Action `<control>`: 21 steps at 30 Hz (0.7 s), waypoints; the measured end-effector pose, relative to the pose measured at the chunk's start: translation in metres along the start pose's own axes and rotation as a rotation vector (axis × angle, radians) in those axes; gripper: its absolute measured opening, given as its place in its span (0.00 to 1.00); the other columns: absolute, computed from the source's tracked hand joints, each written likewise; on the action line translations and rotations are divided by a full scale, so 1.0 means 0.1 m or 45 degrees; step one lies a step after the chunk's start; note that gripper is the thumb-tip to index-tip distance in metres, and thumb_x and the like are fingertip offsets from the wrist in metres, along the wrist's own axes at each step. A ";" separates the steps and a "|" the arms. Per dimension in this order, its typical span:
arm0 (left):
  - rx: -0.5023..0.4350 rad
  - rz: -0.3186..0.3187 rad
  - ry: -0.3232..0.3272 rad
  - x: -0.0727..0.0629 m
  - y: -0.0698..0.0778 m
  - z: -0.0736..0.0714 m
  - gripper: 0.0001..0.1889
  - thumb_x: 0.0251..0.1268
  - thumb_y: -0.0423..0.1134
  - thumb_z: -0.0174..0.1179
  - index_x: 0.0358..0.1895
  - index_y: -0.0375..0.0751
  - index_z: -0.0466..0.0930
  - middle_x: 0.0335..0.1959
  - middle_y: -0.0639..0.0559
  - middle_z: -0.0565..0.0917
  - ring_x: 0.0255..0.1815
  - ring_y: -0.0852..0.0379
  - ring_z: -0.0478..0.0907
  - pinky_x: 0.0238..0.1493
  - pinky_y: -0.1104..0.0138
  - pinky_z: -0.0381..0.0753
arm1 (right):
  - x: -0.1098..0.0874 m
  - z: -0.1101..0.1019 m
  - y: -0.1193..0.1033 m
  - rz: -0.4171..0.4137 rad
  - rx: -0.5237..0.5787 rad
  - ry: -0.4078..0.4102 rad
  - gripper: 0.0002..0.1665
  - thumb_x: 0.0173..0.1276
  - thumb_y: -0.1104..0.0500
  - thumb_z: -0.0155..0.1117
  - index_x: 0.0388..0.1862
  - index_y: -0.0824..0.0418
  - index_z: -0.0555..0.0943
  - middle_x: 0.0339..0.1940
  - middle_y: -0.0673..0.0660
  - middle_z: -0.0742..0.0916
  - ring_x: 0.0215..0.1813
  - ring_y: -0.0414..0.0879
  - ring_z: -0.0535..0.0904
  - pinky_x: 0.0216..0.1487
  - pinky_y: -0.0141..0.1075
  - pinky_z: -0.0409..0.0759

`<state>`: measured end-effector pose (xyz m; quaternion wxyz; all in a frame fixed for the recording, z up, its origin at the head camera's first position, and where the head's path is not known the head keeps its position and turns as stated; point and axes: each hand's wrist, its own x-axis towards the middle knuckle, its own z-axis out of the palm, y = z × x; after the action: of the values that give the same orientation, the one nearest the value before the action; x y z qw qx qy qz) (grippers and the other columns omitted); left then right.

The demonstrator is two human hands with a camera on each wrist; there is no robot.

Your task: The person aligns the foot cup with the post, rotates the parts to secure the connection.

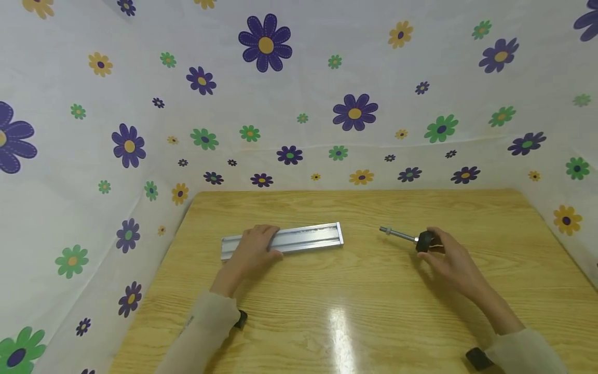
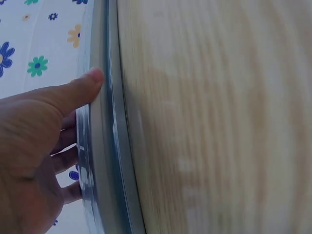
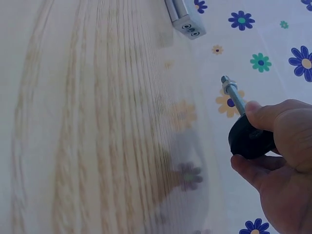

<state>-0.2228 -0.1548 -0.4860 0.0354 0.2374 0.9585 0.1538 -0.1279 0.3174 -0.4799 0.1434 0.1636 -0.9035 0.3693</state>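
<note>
A silver metal profile bar (image 1: 308, 238) with lengthwise grooves lies on the left half of the table. My left hand (image 1: 252, 252) grips it near its left end; in the left wrist view the thumb (image 2: 87, 87) is on one long side and the other fingers reach round the far side. On the right, my right hand (image 1: 450, 259) pinches the black round base of a levelling foot (image 1: 424, 241) between thumb and fingers. Its threaded rod (image 1: 399, 235) points left toward the bar, with one nut near the tip and another by the base.
The wood-grain table (image 1: 355, 301) carries a bright light reflection at the front. A white cloth with printed flowers (image 1: 308, 93) stands behind and along both sides. Two holes show in the bar's end plate (image 3: 190, 29). Dark wrist devices (image 1: 478, 358) sit at both sleeves.
</note>
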 end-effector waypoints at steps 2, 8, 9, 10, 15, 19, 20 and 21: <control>0.022 0.001 0.025 -0.02 0.03 0.01 0.39 0.66 0.53 0.71 0.74 0.37 0.69 0.72 0.40 0.73 0.74 0.40 0.67 0.76 0.42 0.61 | -0.01 0.00 -0.01 -0.021 -0.015 0.010 0.31 0.64 0.73 0.73 0.64 0.76 0.72 0.49 0.66 0.84 0.49 0.62 0.82 0.54 0.18 0.77; 0.050 0.021 0.103 -0.10 0.14 0.04 0.37 0.62 0.50 0.75 0.70 0.37 0.72 0.68 0.41 0.75 0.71 0.40 0.69 0.73 0.42 0.65 | -0.04 0.00 -0.06 -0.045 -0.013 0.026 0.32 0.63 0.74 0.74 0.64 0.77 0.71 0.48 0.66 0.84 0.48 0.62 0.82 0.53 0.18 0.78; 0.055 0.022 0.111 -0.11 0.15 0.05 0.37 0.62 0.50 0.75 0.70 0.37 0.72 0.68 0.41 0.76 0.71 0.41 0.69 0.73 0.42 0.65 | -0.04 0.00 -0.07 -0.045 -0.007 0.025 0.32 0.63 0.74 0.73 0.64 0.77 0.71 0.48 0.66 0.84 0.48 0.62 0.82 0.53 0.19 0.79; 0.059 0.024 0.117 -0.13 0.16 0.06 0.37 0.62 0.50 0.75 0.69 0.37 0.72 0.68 0.41 0.76 0.71 0.41 0.69 0.73 0.42 0.65 | -0.05 0.00 -0.08 -0.043 -0.007 0.022 0.32 0.64 0.74 0.73 0.64 0.77 0.71 0.48 0.66 0.84 0.48 0.61 0.82 0.53 0.20 0.79; 0.054 0.037 0.168 -0.20 0.19 0.08 0.35 0.62 0.48 0.76 0.67 0.36 0.73 0.66 0.42 0.77 0.70 0.43 0.70 0.72 0.44 0.66 | -0.06 0.01 -0.11 -0.041 -0.012 0.013 0.31 0.65 0.73 0.72 0.65 0.76 0.71 0.48 0.64 0.84 0.49 0.56 0.82 0.53 0.23 0.81; 0.050 0.069 0.207 -0.23 0.20 0.08 0.35 0.61 0.47 0.76 0.67 0.35 0.73 0.66 0.41 0.76 0.69 0.44 0.71 0.71 0.44 0.66 | -0.06 0.02 -0.11 -0.045 -0.028 0.020 0.31 0.65 0.73 0.72 0.65 0.76 0.71 0.49 0.64 0.84 0.50 0.52 0.81 0.53 0.25 0.82; 0.051 0.075 0.209 -0.24 0.20 0.08 0.35 0.61 0.47 0.76 0.66 0.35 0.73 0.66 0.41 0.76 0.69 0.44 0.71 0.71 0.45 0.67 | -0.06 0.02 -0.11 -0.045 -0.034 0.023 0.31 0.65 0.73 0.72 0.65 0.76 0.71 0.49 0.64 0.84 0.50 0.51 0.81 0.53 0.24 0.82; 0.053 0.080 0.210 -0.24 0.20 0.08 0.35 0.62 0.47 0.76 0.66 0.35 0.73 0.66 0.41 0.76 0.69 0.44 0.71 0.71 0.45 0.67 | -0.07 0.01 -0.11 -0.044 -0.032 0.026 0.31 0.66 0.73 0.72 0.65 0.76 0.71 0.49 0.64 0.84 0.50 0.52 0.81 0.53 0.24 0.82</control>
<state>-0.1911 -0.1470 -0.4878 -0.0533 0.2546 0.9532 0.1537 -0.1179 0.3104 -0.4768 0.1608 0.1737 -0.9036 0.3571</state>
